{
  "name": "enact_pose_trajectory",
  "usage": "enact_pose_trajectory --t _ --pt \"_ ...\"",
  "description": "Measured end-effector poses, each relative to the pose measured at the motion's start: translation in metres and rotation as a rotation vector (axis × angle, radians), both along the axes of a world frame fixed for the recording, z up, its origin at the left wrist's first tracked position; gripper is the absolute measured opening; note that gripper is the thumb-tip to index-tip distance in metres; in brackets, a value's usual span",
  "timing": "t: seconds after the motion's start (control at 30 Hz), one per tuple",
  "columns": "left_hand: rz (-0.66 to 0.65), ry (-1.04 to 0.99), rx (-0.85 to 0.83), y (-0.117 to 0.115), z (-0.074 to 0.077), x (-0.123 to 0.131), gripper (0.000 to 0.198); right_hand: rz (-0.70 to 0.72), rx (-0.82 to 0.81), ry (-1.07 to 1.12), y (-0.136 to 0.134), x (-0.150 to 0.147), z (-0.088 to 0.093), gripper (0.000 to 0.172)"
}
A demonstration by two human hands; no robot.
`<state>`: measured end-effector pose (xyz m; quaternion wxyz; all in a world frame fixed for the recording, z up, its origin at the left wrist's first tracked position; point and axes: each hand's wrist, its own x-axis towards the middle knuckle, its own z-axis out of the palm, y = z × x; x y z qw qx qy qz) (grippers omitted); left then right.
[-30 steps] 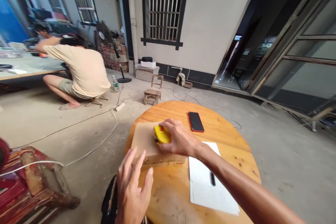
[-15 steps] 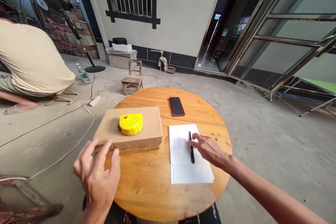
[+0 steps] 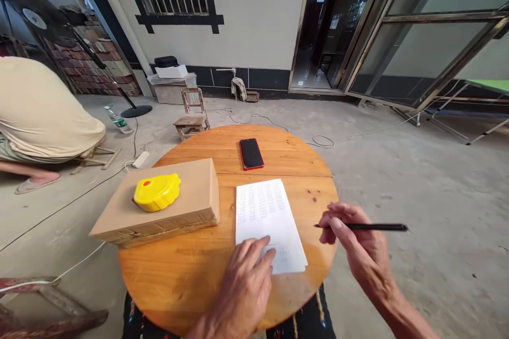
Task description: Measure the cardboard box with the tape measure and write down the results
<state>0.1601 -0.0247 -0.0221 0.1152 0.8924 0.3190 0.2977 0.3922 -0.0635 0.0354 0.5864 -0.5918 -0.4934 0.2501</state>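
Observation:
A round wooden table [image 3: 191, 270] stands in front of me. My left hand [image 3: 244, 288] lies flat with fingers stretched out on the near end of a white sheet of paper [image 3: 264, 212] covered in small print. My right hand [image 3: 358, 249] hovers at the table's right edge and pinches a black pen [image 3: 369, 227], held level. A yellow tape measure [image 3: 156, 192] rests on a brown cardboard box [image 3: 191, 196] at the table's left. A red-edged phone [image 3: 251, 153] lies face up at the far side.
Another person in a beige shirt [image 3: 43, 111] crouches on the floor at the left. A small wooden chair [image 3: 191, 116], a power strip [image 3: 140, 159] with cables, a water bottle [image 3: 118, 122] and a fan stand are behind the table. Glass doors stand at the right.
My right hand left the tape measure, reached the pen on the paper and lifted it off to the right. My left hand moved from the box onto the paper.

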Motion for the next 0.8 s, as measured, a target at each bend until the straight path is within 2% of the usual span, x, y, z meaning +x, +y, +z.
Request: enact_pose_trajectory --t 0.07,0.13,0.2,0.27,0.47,0.67,0.8 --pt "-0.006 0.104 -0.008 0.005 -0.003 0.013 0.039 0.013 -0.031 0.068 -0.007 -0.003 -0.010 0.026" --pt "0.010 0.178 0.012 0.012 -0.007 0.021 0.038 0.007 -0.056 0.045 -0.008 -0.004 -0.018 0.037" --pt "0.027 0.215 0.036 0.018 -0.009 0.024 0.036 -0.021 -0.081 -0.005 -0.004 -0.005 -0.023 0.041" --pt "0.032 0.228 0.035 0.025 -0.011 0.026 0.033 -0.010 -0.112 -0.023 0.002 -0.005 -0.024 0.040" --pt "0.032 0.206 0.007 0.033 -0.014 0.030 0.024 0.162 -0.169 -0.009 0.031 -0.015 -0.035 0.020" --pt "0.040 0.188 -0.028 0.037 -0.018 0.030 0.024 0.167 -0.206 -0.034 0.060 -0.030 -0.049 0.022" --pt "0.035 0.161 -0.024 0.037 -0.020 0.027 0.028 0.156 -0.205 -0.146 0.071 -0.036 -0.057 0.024"
